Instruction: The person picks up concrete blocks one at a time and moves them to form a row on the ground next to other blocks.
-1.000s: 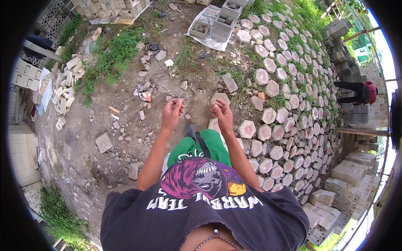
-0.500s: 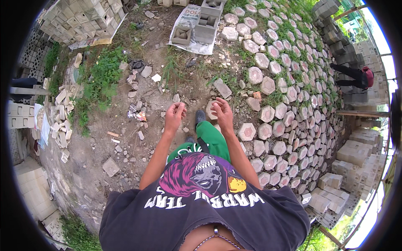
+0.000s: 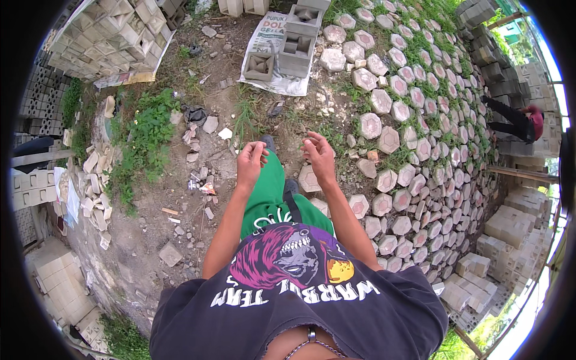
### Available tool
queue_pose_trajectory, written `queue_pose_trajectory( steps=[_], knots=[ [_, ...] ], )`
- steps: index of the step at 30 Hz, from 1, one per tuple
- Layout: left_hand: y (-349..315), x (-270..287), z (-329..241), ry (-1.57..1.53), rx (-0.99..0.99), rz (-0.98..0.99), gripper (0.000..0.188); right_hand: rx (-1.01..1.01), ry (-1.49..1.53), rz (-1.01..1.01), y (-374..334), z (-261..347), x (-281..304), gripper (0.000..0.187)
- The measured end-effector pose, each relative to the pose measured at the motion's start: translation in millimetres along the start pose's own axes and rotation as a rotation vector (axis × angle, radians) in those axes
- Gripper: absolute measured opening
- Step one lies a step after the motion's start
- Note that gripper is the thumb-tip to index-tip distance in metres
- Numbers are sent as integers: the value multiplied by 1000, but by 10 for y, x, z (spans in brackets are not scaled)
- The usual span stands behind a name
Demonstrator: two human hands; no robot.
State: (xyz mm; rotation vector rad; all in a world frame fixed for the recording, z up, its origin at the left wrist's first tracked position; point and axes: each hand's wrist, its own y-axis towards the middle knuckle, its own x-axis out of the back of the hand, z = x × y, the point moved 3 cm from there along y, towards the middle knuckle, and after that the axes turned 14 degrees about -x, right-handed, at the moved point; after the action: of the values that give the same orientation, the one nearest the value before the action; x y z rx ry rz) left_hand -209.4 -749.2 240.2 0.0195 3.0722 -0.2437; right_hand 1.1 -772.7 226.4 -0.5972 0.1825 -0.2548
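My left hand (image 3: 251,160) is in mid-air in front of my body, its fingers loosely curled with nothing in them. Level with it, my right hand (image 3: 318,156) has bent fingers spread a little apart and is likewise bare. Beneath them is dirt ground, with a shoe (image 3: 268,143) on my forward foot close beside the left hand. Nearest to my right hand are hexagonal concrete pavers (image 3: 369,126) laid out over the ground. Farther ahead, hollow concrete blocks (image 3: 296,53) stand on a flattened white sack (image 3: 288,86).
Rows of pavers fill the right side. At the far left are stacked blocks (image 3: 114,45), green weeds (image 3: 147,123) and a heap of broken pieces (image 3: 96,192). A person in a red top (image 3: 533,124) bends by the block stacks at the right. A wooden beam (image 3: 524,174) juts out there.
I have taken a step: the other foot is now in front, and the sack and blocks look slightly nearer. Both hands stay raised and bare. The person at the right has shifted posture.
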Motion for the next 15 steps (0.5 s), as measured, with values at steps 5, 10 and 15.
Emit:
queue_pose_trajectory(
  steps=[5, 10, 15],
  knots=[
    [1116, -59, 93, -21, 28, 29, 22, -39, 7, -26, 889, 382, -160, 40],
    [2280, -194, -12, 21, 73, 95, 24, -90, -15, -138, 1717, 1021, -321, 39],
    [3350, -341, -169, 131, 138, 189, 24, -134, -15, -209, 2407, 1571, -358, 39]
  ],
)
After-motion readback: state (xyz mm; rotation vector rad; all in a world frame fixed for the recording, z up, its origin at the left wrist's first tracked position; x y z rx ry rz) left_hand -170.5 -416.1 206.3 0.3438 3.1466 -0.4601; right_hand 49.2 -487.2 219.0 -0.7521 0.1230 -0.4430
